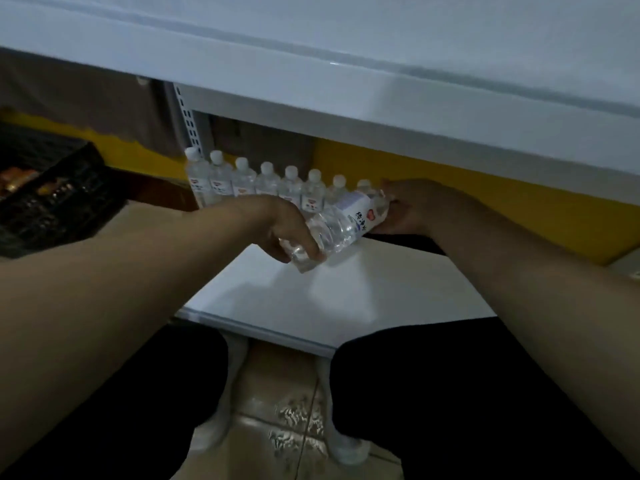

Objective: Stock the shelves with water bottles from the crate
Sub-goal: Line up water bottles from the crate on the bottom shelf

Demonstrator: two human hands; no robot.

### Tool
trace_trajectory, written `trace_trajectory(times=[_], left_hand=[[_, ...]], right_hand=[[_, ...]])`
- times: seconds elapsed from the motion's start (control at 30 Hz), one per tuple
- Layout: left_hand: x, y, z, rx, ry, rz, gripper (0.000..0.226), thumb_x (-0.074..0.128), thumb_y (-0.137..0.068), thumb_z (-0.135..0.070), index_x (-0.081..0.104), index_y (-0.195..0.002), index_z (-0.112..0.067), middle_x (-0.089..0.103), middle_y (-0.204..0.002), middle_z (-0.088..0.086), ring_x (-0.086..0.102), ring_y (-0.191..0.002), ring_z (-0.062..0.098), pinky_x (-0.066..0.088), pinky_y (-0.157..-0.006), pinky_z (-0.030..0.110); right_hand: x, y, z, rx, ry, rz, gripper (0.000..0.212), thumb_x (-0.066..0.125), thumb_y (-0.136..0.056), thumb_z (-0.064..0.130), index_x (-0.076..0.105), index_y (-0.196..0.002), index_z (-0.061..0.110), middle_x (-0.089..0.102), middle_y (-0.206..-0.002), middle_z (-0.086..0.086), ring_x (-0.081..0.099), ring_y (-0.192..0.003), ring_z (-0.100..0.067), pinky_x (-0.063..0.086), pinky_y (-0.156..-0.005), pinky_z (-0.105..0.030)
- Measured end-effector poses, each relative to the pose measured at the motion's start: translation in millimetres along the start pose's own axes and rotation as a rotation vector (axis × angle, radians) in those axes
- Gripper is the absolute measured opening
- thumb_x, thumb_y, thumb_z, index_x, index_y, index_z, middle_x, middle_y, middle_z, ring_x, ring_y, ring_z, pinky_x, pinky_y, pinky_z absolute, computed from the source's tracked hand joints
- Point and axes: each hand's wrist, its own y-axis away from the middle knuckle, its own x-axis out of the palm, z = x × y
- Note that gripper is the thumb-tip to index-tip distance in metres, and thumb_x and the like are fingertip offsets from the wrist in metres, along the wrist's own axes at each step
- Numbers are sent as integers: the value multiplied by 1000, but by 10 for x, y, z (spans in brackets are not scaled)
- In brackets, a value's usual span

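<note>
A clear water bottle [341, 225] with a white label lies tilted between my two hands, above the low white shelf [311, 299]. My left hand [289, 230] grips its base end. My right hand [410, 209] holds its cap end, and the cap itself is hidden in that hand. Behind them, several white-capped water bottles [266, 183] stand upright in a row along the back of the shelf. The black plastic crate [52, 199] sits on the left, with dim orange items inside.
A higher white shelf [346, 81] overhangs close above the hands. A perforated metal upright [188, 119] marks the shelf's left back corner. The wall behind is yellow. My dark-trousered knees and white shoes are on the tiled floor [277, 410] below.
</note>
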Motion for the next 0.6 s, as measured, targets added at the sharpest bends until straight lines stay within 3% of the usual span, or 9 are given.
trace_trajectory(times=[0.07, 0.13, 0.2, 0.33, 0.43, 0.5, 0.6], left_hand=[[186, -239, -97, -11, -39, 24, 67, 88, -67, -18, 58, -127, -12, 64, -124, 9, 64, -110, 24, 55, -92, 35], [358, -468, -210, 1, -86, 23, 73, 89, -66, -23, 56, -130, -13, 60, -129, 9, 64, -108, 26, 55, -93, 38], [503, -654, -325, 35, -178, 11, 79, 86, -72, -26, 47, -139, -11, 53, -137, 10, 61, -112, 29, 54, -95, 40], [538, -932, -543, 240, -503, -228, 54, 69, -89, -30, 52, -130, 0, 58, -127, 15, 59, -115, 30, 49, -92, 34], [355, -1256, -590, 368, -648, -361, 59, 65, -87, -40, 50, -134, -7, 56, -130, 15, 56, -117, 31, 49, -96, 38], [219, -1413, -600, 401, -711, -477, 64, 63, -87, -41, 41, -140, -12, 47, -134, 16, 49, -121, 35, 46, -97, 44], [39, -1613, -521, 471, -717, -546, 77, 64, -87, -33, 25, -152, -19, 31, -150, 12, 33, -135, 35, 41, -103, 49]], right_hand=[[-132, -38, 44, -26, -102, 1, 25, 43, -104, 24, 49, -124, 10, 48, -135, -13, 54, -118, -37, 51, -89, -49], [-247, -154, 51, -45, -128, -60, 40, 52, -100, 25, 45, -136, 7, 54, -121, -15, 61, -95, -34, 52, -79, -55], [-305, -299, 52, -90, 2, -116, 47, 57, -98, 26, 45, -137, 4, 56, -127, -17, 63, -91, -32, 57, -73, -52], [-387, -698, 43, -197, 386, -356, 60, 58, -96, 37, 38, -141, 3, 49, -138, -17, 57, -116, -35, 52, -90, -47], [-460, -1029, 2, -283, 704, -518, 62, 58, -96, 38, 36, -142, 3, 45, -141, -18, 52, -122, -37, 49, -87, -39], [-522, -1206, -45, -275, 747, -598, 61, 59, -96, 37, 35, -141, 4, 45, -141, -18, 50, -123, -37, 44, -81, -37], [-583, -1463, -110, -222, 720, -673, 64, 63, -93, 36, 35, -141, 3, 46, -141, -19, 50, -125, -37, 46, -86, -39]])
